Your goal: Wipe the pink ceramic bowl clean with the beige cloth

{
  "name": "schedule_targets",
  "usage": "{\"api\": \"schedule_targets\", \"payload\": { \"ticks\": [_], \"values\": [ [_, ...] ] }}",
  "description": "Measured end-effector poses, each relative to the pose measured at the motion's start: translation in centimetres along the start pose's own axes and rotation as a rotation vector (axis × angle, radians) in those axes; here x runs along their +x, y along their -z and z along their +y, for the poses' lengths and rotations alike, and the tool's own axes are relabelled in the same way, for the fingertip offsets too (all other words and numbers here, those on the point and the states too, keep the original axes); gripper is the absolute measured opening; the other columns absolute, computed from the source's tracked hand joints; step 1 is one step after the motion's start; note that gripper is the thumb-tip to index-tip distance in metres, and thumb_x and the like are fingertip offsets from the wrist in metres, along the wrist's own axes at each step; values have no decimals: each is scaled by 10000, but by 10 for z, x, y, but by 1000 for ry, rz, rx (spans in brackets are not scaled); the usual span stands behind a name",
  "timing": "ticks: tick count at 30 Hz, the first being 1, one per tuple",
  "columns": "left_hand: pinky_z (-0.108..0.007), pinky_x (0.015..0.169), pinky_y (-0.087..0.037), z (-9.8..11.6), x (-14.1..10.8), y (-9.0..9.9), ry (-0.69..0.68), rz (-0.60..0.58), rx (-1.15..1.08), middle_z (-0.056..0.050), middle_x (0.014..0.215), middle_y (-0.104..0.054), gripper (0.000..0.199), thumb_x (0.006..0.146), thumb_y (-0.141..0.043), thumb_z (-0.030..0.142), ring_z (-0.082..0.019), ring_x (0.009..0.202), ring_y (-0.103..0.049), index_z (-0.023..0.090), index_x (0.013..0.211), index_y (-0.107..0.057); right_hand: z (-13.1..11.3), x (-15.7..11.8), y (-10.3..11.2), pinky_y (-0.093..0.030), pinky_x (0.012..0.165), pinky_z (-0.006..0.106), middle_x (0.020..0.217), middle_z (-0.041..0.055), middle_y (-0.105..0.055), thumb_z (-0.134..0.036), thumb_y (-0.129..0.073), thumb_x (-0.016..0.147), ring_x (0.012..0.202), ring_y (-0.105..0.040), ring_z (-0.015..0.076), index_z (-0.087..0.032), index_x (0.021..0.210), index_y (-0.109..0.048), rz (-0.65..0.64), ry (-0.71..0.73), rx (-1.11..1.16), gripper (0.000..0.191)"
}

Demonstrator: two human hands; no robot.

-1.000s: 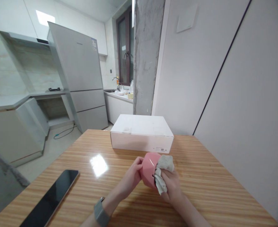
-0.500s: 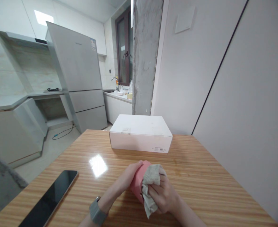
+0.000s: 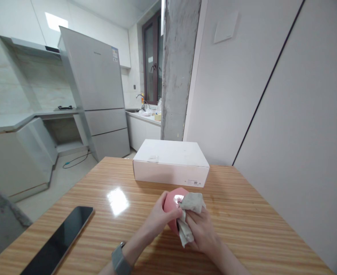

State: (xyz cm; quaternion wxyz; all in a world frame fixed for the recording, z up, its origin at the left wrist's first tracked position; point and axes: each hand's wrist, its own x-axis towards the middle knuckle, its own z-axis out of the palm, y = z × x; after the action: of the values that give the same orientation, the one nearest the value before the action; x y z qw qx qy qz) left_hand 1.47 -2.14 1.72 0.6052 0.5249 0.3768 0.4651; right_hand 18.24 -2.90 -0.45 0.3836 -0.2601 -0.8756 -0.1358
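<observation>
My left hand holds a glossy pink bowl tipped on its side above the wooden table, its thumb across the near side. My right hand is closed on a pale grey cloth and presses it against the bowl's right side, at the rim. One end of the cloth hangs below the right-hand fingers. The cloth and my right hand hide most of the bowl's opening.
A white box stands behind my hands on the wooden table. At the left lies a black phone. A white wall borders the right side. Beyond are a fridge and a sink counter.
Both hands have moved slightly up and away, with the bowl and cloth. The bowl has turned, showing more of its shiny side, and my left thumb now lies across it.
</observation>
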Motion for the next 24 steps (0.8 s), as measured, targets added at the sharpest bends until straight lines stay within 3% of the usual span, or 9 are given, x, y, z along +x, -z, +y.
{"api": "schedule_targets", "payload": {
  "ticks": [4, 7, 8, 10, 13, 15, 19, 22, 24],
  "values": [
    [-348, 856, -457, -1, 4, 7, -13, 150, -2, -114, 1026, -692, 431, 677, -721, 339, -291, 1009, -598, 117, 1036, -635, 3, -2, -3, -498, 820, 456, 1007, 184, -688, -263, -394, 849, 957, -635, 306, -79, 1201, -542, -1, 21, 11, 423],
    [-361, 878, -461, 3, 7, 11, -12, 194, -172, -123, 1078, -690, 477, 720, -677, 396, -295, 1029, -604, 118, 1105, -630, 11, -4, -4, -413, 981, 522, 1258, 200, -589, -248, -438, 843, 1189, -527, 329, -80, 1304, -484, 58, -34, 111, 493],
    [-362, 882, -464, 5, 8, 11, -9, 189, -244, -117, 1087, -690, 484, 746, -650, 418, -288, 1026, -611, 128, 1132, -622, 14, -4, -5, -357, 1033, 539, 1319, 179, -550, -248, -454, 842, 1246, -478, 328, -103, 1317, -485, 102, -131, 181, 497],
    [-358, 886, -472, 6, 8, 11, 25, 173, -382, -108, 1090, -693, 490, 798, -594, 455, -271, 1013, -624, 141, 1175, -604, 19, -3, -9, -305, 1075, 531, 1320, 122, -567, -278, -493, 845, 1266, -460, 315, -163, 1258, -561, 243, -489, 417, 435],
    [-350, 894, -479, 3, 10, 7, 129, 166, -501, -103, 1091, -697, 499, 829, -550, 503, -257, 1018, -627, 137, 1162, -615, 20, 3, -15, -425, 993, 474, 1076, 73, -714, -411, -541, 826, 1108, -597, 300, -207, 1035, -693, 462, -1054, 852, 329],
    [-353, 919, -467, -1, 10, 4, 172, 151, -494, -98, 1103, -697, 504, 835, -530, 528, -258, 1045, -617, 138, 1137, -635, 16, 9, -16, -489, 912, 462, 921, 58, -750, -475, -559, 801, 992, -659, 300, -211, 924, -718, 491, -1213, 1078, 332],
    [-376, 843, -491, 0, 8, 4, 180, 100, -251, -88, 987, -734, 521, 819, -533, 554, -264, 870, -669, 161, 1140, -654, 6, 19, -5, -493, 896, 447, 874, 49, -752, -468, -725, 658, 978, -665, 313, -215, 786, -724, 400, -1270, 1426, 284],
    [-369, 573, -509, 6, 2, 6, 248, -1, -88, -103, 943, -734, 594, 806, -506, 601, -259, 657, -667, 184, 1216, -611, 5, 20, 1, -484, 896, 436, 928, 51, -746, -462, -762, 628, 971, -661, 310, -213, 802, -721, 319, -1254, 1441, 306],
    [-351, 496, -496, 10, -1, 5, 295, -35, -97, -130, 1002, -716, 613, 806, -498, 603, -278, 685, -671, 177, 1238, -586, 9, 17, -2, -483, 888, 428, 918, 53, -746, -486, -755, 630, 943, -665, 302, -209, 840, -717, 315, -1272, 1374, 350]
  ]
}}
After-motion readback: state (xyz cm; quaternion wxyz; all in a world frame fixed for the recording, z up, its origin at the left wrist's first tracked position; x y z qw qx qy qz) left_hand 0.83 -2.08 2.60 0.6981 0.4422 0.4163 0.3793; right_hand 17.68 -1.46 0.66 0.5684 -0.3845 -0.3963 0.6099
